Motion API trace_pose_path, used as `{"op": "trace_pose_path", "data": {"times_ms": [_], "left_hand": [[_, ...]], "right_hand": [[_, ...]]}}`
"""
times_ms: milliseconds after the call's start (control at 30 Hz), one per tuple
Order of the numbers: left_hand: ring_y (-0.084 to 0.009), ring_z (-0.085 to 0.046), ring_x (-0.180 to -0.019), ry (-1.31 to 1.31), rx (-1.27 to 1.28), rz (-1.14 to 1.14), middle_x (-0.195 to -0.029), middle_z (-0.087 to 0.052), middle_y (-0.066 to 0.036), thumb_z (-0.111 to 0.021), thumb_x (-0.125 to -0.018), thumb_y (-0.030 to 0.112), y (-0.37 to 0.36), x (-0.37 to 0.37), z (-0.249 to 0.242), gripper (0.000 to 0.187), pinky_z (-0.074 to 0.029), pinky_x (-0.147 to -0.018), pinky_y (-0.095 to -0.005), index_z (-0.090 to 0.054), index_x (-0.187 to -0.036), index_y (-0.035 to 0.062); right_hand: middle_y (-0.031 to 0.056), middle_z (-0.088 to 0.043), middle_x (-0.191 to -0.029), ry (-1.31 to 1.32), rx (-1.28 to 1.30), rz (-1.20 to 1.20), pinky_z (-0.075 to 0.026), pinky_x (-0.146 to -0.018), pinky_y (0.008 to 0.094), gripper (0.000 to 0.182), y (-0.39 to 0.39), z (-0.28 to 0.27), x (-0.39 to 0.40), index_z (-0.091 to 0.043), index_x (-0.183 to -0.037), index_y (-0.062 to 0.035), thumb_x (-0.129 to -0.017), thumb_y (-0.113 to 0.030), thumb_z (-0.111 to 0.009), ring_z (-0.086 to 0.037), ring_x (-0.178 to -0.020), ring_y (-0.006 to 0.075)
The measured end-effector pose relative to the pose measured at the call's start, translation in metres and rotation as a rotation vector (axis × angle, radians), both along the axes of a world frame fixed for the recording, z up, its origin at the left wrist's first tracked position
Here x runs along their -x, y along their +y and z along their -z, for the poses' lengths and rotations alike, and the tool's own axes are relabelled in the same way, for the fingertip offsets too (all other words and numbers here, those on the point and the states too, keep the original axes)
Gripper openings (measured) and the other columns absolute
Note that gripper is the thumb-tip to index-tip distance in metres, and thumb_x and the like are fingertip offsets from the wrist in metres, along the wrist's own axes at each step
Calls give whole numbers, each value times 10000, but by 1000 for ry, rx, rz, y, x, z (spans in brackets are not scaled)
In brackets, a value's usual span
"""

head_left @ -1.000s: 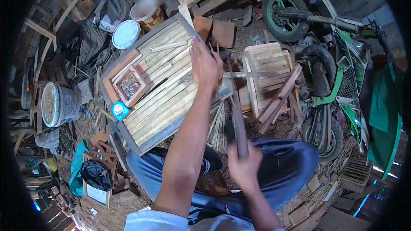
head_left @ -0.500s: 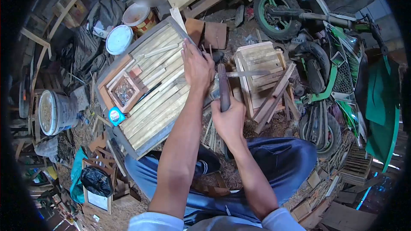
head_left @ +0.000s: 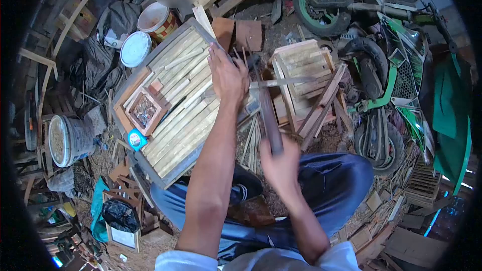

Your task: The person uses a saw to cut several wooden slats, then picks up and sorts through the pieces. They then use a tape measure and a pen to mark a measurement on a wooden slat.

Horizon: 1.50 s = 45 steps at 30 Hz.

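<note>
Since half a second ago the right hand [head_left: 281, 163] has drawn back toward the lap, lifting the hammer [head_left: 266, 108] away from the left hand's side, and the whole stroke is motion-blurred.

Nearest, the right hand sits just above the blue-trousered knee [head_left: 334, 183], fist clenched on the lower end of the hammer handle. The hammer's long axis runs near-to-far, leaning slightly left, its head [head_left: 252, 61] pointing away from the person and hanging just right of the left hand's fingertips.

Farther out, the left hand [head_left: 228, 75] lies palm down at the right edge of the slatted panel [head_left: 175, 120], pressing on a thin slat [head_left: 286, 82] that sticks out rightward from under the fingers toward the small crate [head_left: 301, 62]. That slat lies crosswise, left to right, almost square to the hammer handle, which crosses over it. Whether the fingers grip or only press it I cannot tell.

On the panel's left part sits a small wooden tray [head_left: 144, 111] of what look like nails, with a blue tape measure [head_left: 135, 139] just off the near edge. A white bucket [head_left: 68, 140] stands well to the left. Beyond the panel are a white lid [head_left: 135, 48] and a tub [head_left: 159, 19]; far right stands a green motorbike [head_left: 396, 70].
</note>
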<state>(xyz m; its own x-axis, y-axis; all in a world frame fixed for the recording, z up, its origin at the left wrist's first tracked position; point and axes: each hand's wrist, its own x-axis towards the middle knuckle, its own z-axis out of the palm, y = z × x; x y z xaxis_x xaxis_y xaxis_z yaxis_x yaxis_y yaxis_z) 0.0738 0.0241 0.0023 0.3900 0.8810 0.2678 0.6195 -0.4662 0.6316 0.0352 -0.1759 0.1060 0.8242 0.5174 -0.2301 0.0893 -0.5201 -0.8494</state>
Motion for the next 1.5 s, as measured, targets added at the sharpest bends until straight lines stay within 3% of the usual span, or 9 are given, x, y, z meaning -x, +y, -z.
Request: {"op": "trace_pose_path", "data": {"times_ms": [200, 233, 500, 767, 1033, 1167, 1233, 1300, 1500], "left_hand": [[-454, -448, -1227, 16, 51, -69, -1346, -436, -336, -545, -853, 146, -4, 3, -2, 681, -341, -1074, -467, -266, -1409, -129], [-464, -493, -1166, 15, 83, -92, -1308, -472, -328, -556, -854, 148, -5, -1, -6, 669, -392, -1024, -481, -286, -1408, -113], [-456, -364, -1336, -5, 108, -24, -1390, -382, -378, -514, -855, 140, 0, -2, -5, 690, -252, -1167, -438, -242, -1422, -142], [-453, -562, -1043, -25, -135, -30, -1193, -535, -322, -562, -879, 184, 10, -2, 19, 658, -443, -928, -486, -300, -1429, -64], [-449, -550, -1110, -56, -153, -44, -1242, -523, -325, -562, -882, 184, 7, -4, 17, 620, -439, -960, -469, -346, -1394, -93], [-446, -415, -1285, -67, 27, -5, -1375, -426, -335, -563, -834, 150, 2, -1, 1, 676, -317, -1120, -440, -311, -1401, -120], [-436, -444, -1251, -96, 30, -8, -1357, -451, -313, -577, -840, 156, 4, 0, 7, 662, -354, -1082, -443, -333, -1401, -97], [-432, -457, -1234, -147, -37, 9, -1348, -460, -304, -579, -844, 155, 9, 1, 19, 656, -370, -1061, -445, -337, -1401, -91], [-346, -608, -1024, -256, 56, 30, -1132, -607, -257, -552, -913, 182, 4, 7, 4, 501, -462, -934, -399, -463, -1327, -86]], "right_hand": [[196, -574, -591, -15, 63, -50, -476, -530, 414, 126, -55, -13, 34, -631, -807, -29, -813, -155, -643, -633, -525, 299], [85, -494, -549, -13, -22, -54, -418, -507, 318, 134, -22, 4, 7, -577, -751, 20, -825, -91, -599, -481, -525, 87], [149, -554, -583, 45, -110, -41, -455, -521, 355, 102, -77, -20, 47, -603, -777, 12, -797, -85, -624, -586, -507, 194], [179, -518, -570, -34, -51, -52, -446, -537, 392, 146, 17, 20, -12, -590, -810, 25, -814, -119, -613, -592, -548, 324], [88, -540, -539, 22, -93, -42, -444, -499, 271, 85, -96, 13, 20, -647, -797, 14, -794, -70, -642, -554, -506, 72], [214, -582, -622, -7, -34, -109, -502, -558, 390, 130, -80, -24, -15, -644, -826, -19, -776, -138, -663, -645, -612, 380], [219, -576, -609, -169, -28, -152, -490, -546, 419, 167, -79, -46, -44, -631, -795, -11, -791, -171, -677, -633, -597, 399], [139, -514, -530, -347, -31, -276, -425, -496, 350, 237, -74, -48, -92, -643, -828, 14, -851, -217, -690, -512, -452, 196], [265, -644, -797, -728, 181, -532, -509, -665, 494, 412, -47, 1, -195, -576, -888, 33, -931, -377, -585, -640, -752, 449]]}}
